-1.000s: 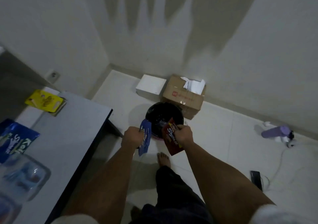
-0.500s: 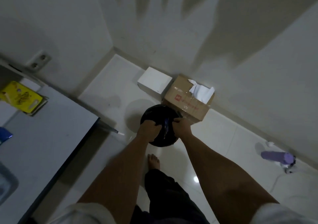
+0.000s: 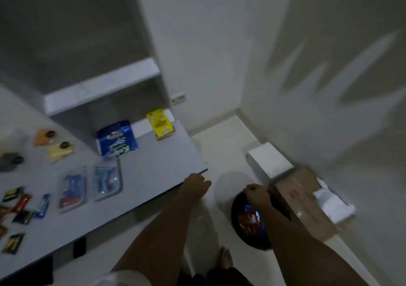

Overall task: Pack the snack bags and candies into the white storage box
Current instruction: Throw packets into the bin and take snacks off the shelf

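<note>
Head | left hand [image 3: 196, 184], right hand [image 3: 257, 194]: fingers curled, empty | snack wrappers [image 3: 250, 217] in black bin [image 3: 238, 206] beneath right

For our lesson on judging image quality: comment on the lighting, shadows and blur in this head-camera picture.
Head view: dim, bluish light; large spiky shadows fall across the wall; motion blur smears the cardboard box and both hands, left hand and right hand; the small candies on the table are too soft to read; wide-angle bending shows at the shelf.
</note>
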`<state>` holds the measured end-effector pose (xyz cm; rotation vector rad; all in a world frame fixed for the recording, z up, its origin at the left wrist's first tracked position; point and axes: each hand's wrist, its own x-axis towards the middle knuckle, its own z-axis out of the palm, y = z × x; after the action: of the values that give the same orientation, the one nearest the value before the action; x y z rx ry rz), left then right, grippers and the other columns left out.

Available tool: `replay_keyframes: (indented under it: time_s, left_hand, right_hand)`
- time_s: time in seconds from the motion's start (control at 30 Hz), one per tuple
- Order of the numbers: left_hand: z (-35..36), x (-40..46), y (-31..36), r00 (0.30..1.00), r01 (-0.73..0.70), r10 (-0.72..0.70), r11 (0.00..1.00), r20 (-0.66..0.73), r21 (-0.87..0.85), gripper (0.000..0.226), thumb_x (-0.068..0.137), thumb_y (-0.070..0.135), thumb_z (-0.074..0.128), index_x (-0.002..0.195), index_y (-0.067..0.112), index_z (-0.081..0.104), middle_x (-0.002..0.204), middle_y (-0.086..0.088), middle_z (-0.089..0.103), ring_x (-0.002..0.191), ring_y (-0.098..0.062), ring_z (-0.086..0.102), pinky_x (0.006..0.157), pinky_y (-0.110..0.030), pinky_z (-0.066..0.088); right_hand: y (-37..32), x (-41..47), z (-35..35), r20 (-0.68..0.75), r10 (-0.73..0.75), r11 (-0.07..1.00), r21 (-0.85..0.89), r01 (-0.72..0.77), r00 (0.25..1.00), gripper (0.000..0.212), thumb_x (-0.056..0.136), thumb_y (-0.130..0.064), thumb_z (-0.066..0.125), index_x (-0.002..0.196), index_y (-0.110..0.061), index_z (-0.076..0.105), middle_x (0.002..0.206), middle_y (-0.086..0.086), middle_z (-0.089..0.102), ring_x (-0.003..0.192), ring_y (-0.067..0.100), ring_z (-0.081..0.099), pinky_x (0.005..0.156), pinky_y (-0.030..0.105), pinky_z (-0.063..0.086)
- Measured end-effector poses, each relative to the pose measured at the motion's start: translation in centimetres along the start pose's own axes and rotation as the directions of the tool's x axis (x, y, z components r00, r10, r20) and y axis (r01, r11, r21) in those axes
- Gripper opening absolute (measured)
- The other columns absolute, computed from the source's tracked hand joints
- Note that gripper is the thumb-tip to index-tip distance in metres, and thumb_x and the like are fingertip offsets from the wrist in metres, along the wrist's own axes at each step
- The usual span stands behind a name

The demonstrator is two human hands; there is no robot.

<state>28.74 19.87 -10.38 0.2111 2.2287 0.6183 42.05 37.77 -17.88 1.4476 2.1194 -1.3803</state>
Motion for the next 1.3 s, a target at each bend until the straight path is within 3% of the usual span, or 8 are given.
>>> replay_keyframes:
  time_s: [0.1,0.23,0.37,0.47,0.57,0.83,1.07,1.3]
  left_hand:
    - [-4.0,-0.8,-2.9,0.994,0.011,-0.024,0.994,-0.111,-0.110,0.029,0.092,0.032,0.065,0.094,0.004,0.074,0.102,-0.011,0.074,0.095,-0.026,0.068,0.081,-0.029,0.052]
    - [-9.2,-1.3,-6.3,0.983,0.004,-0.036,0.984,-0.180,-0.175,0.021,0.092,0.034,0.066,0.086,0.014,0.068,0.107,-0.011,0.071,0.102,-0.026,0.065,0.090,-0.030,0.048]
    - [-13.9,-1.2,-10.3,0.969,0.000,-0.061,0.970,-0.241,-0.244,0.039,0.091,0.037,0.067,0.114,0.005,0.070,0.116,-0.014,0.073,0.107,-0.031,0.069,0.098,-0.037,0.052]
    - [-16.7,-1.0,-12.9,0.942,-0.034,-0.050,0.969,-0.332,-0.244,0.039,0.095,0.032,0.062,0.115,0.000,0.069,0.118,-0.015,0.071,0.112,-0.033,0.066,0.095,-0.033,0.048]
    - [-18.8,-0.8,-15.0,0.894,-0.014,-0.109,0.963,-0.434,-0.269,0.045,0.098,0.031,0.058,0.135,0.005,0.059,0.135,-0.015,0.062,0.125,-0.031,0.057,0.102,-0.034,0.043]
    - [-23.8,3.9,-18.0,0.843,0.046,-0.181,0.963,-0.507,-0.266,0.030,0.092,0.032,0.064,0.112,0.010,0.067,0.111,-0.013,0.071,0.100,-0.030,0.066,0.088,-0.035,0.052]
    - [-28.0,12.3,-18.8,0.861,0.177,-0.250,0.964,-0.443,-0.200,0.043,0.087,0.031,0.067,0.124,0.010,0.063,0.120,-0.016,0.068,0.109,-0.035,0.065,0.095,-0.040,0.053]
    - [-29.5,19.7,-20.1,0.865,0.426,-0.323,0.877,-0.384,0.222,0.073,0.084,0.048,0.068,0.145,0.015,0.042,0.133,-0.012,0.055,0.120,-0.033,0.056,0.095,-0.042,0.047]
  right_hand:
    - [-3.7,0.6,2.5,0.008,-0.058,0.998,0.019,0.058,0.998,0.036,0.094,-0.021,0.067,0.126,-0.004,0.070,0.124,0.014,0.070,0.115,0.033,0.064,0.100,0.037,0.048]
    - [-9.8,-0.2,5.7,0.045,-0.152,0.988,0.001,0.153,0.987,0.037,0.092,-0.025,0.069,0.124,-0.008,0.072,0.098,0.009,0.067,0.090,0.025,0.061,0.089,0.042,0.054]
    - [-15.3,-3.1,8.8,0.037,-0.243,0.970,-0.004,0.244,0.969,0.033,0.092,-0.021,0.068,0.120,-0.004,0.073,0.120,0.016,0.073,0.109,0.034,0.067,0.094,0.039,0.054]
    - [-18.6,-4.6,10.9,0.052,-0.297,0.953,-0.041,0.300,0.953,0.034,0.095,-0.021,0.066,0.124,-0.004,0.071,0.123,0.017,0.071,0.112,0.033,0.066,0.087,0.029,0.047]
    - [-21.1,-5.1,12.7,0.056,-0.328,0.942,-0.059,0.331,0.943,0.035,0.096,-0.020,0.065,0.127,-0.003,0.069,0.124,0.016,0.071,0.115,0.031,0.065,0.086,0.024,0.041]
    - [-27.4,-2.4,15.9,0.047,-0.347,0.924,-0.151,0.350,0.937,0.042,0.093,-0.025,0.066,0.131,-0.005,0.067,0.135,0.015,0.066,0.128,0.033,0.059,0.106,0.032,0.043]
    - [-32.3,4.6,19.5,-0.006,-0.286,0.942,-0.184,0.280,0.958,0.049,0.094,-0.027,0.067,0.134,0.000,0.058,0.135,0.023,0.063,0.127,0.039,0.057,0.101,0.038,0.044]
    - [-35.7,11.1,22.7,0.031,-0.132,0.975,-0.176,0.135,0.991,0.086,0.069,-0.062,0.076,0.134,-0.013,0.049,0.131,0.015,0.061,0.122,0.037,0.059,0.101,0.045,0.050]
